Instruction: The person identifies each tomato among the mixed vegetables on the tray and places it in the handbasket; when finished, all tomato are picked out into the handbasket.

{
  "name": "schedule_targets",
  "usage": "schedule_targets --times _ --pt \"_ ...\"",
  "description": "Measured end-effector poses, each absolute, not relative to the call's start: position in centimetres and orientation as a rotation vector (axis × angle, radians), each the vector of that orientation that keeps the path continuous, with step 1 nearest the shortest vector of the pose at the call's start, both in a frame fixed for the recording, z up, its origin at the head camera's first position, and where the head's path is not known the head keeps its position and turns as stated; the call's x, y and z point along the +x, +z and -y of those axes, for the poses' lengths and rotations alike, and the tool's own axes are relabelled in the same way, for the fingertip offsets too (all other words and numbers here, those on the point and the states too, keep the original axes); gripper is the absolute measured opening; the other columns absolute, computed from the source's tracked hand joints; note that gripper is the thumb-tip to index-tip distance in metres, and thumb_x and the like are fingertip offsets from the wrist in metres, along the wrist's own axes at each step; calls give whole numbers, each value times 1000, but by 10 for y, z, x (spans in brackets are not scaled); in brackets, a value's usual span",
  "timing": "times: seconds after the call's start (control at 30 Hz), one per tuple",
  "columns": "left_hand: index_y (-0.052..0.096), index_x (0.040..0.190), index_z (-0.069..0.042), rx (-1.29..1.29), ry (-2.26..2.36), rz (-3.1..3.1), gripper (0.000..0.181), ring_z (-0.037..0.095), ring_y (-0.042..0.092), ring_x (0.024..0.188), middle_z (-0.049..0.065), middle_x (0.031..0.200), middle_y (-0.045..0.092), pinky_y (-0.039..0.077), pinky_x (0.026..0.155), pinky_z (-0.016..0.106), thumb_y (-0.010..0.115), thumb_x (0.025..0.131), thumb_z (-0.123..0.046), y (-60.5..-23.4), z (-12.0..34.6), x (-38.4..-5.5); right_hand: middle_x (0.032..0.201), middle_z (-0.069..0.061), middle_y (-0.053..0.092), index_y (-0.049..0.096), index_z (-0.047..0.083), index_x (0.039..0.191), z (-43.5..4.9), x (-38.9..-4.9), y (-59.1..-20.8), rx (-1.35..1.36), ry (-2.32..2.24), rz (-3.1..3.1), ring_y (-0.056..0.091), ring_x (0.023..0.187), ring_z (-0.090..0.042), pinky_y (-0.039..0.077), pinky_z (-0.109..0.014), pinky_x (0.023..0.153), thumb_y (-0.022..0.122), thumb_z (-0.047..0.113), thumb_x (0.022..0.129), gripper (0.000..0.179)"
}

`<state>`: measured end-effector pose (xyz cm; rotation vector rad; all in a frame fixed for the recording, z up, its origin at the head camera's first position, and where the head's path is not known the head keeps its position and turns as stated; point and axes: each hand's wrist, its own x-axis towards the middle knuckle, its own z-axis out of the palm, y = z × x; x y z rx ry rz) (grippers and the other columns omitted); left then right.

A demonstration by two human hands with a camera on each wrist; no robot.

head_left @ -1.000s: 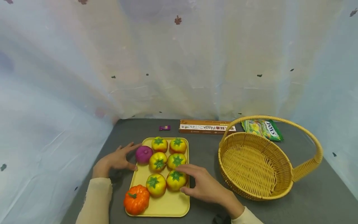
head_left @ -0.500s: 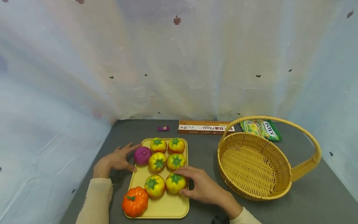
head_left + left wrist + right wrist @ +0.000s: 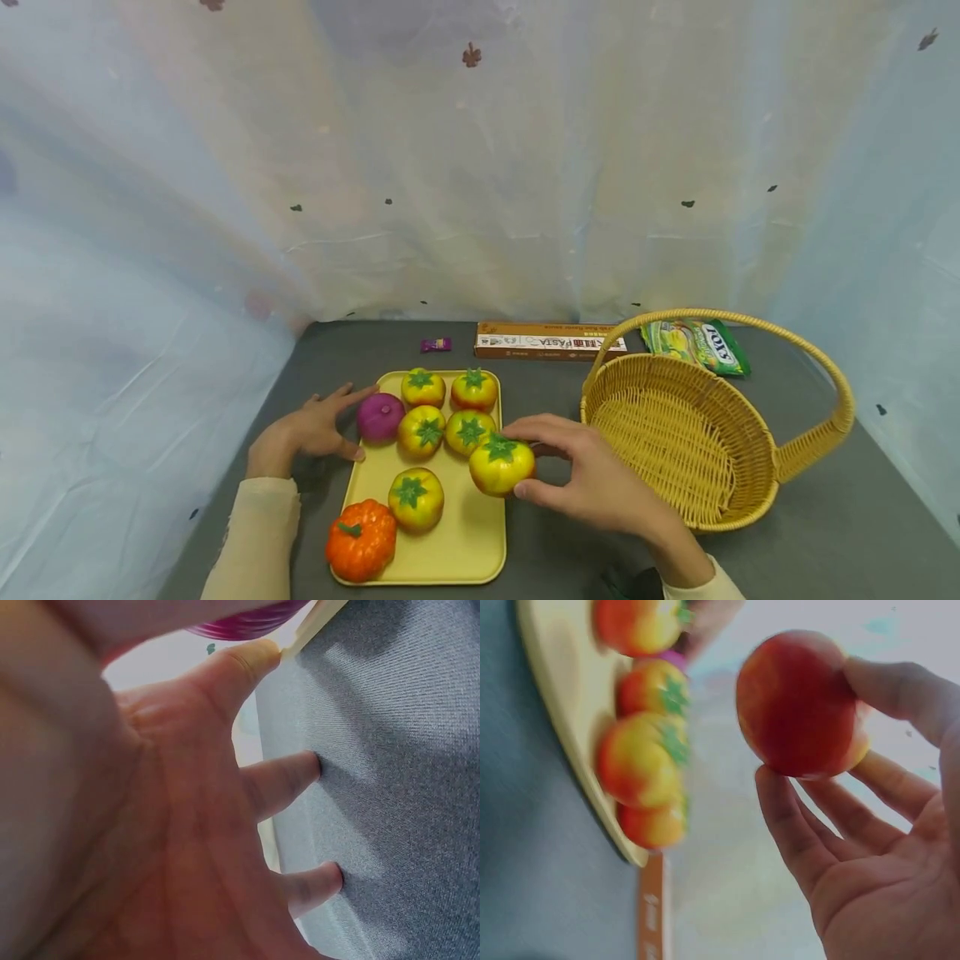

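My right hand (image 3: 592,471) pinches a yellow-and-red toy tomato (image 3: 501,467) between thumb and fingers, lifted over the right edge of the yellow tray (image 3: 465,558). In the right wrist view the tomato (image 3: 799,705) shows its red underside. Several more tomatoes (image 3: 417,500) lie on the tray, leaf tops facing up. A purple pumpkin-like vegetable (image 3: 380,417) lies at the tray's left edge and an orange pumpkin (image 3: 362,540) at its near left corner. My left hand (image 3: 307,431) is spread beside the tray; its thumb (image 3: 255,660) is at the tray's edge, two fingertips on the cloth.
Right of the tray stands a yellow wicker basket (image 3: 675,450) with a tall arched handle (image 3: 817,450). Along the back lie a small purple packet (image 3: 436,344), a long pasta box (image 3: 547,341) and a green candy bag (image 3: 697,346). A pale curtain (image 3: 480,167) rises behind.
The right hand has lifted the near right tomato off the tray and moved it a little to the right. The left hand stays at the tray's left edge.
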<state>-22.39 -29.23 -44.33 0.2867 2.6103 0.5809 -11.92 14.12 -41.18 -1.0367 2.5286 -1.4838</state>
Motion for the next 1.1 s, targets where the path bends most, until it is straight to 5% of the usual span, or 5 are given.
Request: schedule_targets --times 0.4,0.63,0.77,0.93,1.1 --pt "37 172 -23 301 584 -2625 109 81 9 152 33 179 14 20 108 97 97 82 -36 -443 292 -222 146 -2 69 67 17 148 -220 -101 -385 -847 -1682 -2702 71 125 -10 59 -22 102 84 -2 93 61" --pt "37 172 -23 307 587 -2626 109 81 9 151 34 179 14 20 108 97 97 82 -35 -443 293 -222 143 11 69 67 14 149 -257 -94 -400 -596 -1639 -2905 69 125 2 58 -17 100 83 -3 94 60" --pt "37 172 -22 311 588 -2626 109 81 8 151 34 178 14 19 108 97 97 82 -35 -442 292 -222 145 3 70 67 14 149 -264 -98 -415 -502 -1613 -2896 67 125 6 58 -16 99 84 5 96 56" --pt "37 172 -22 296 591 -2626 109 81 8 152 33 179 14 18 109 97 97 83 -34 -443 291 -221 149 -18 67 67 10 149 -268 -106 -430 -379 -1457 -2847 75 125 -17 63 -25 95 86 17 97 55" --pt "37 172 -22 290 599 -2624 108 81 7 152 33 179 14 17 108 98 97 83 -35 -443 291 -221 149 -22 67 67 12 148 -269 -111 -437 -254 -1230 -2792 79 116 -36 67 -38 91 89 24 94 60"
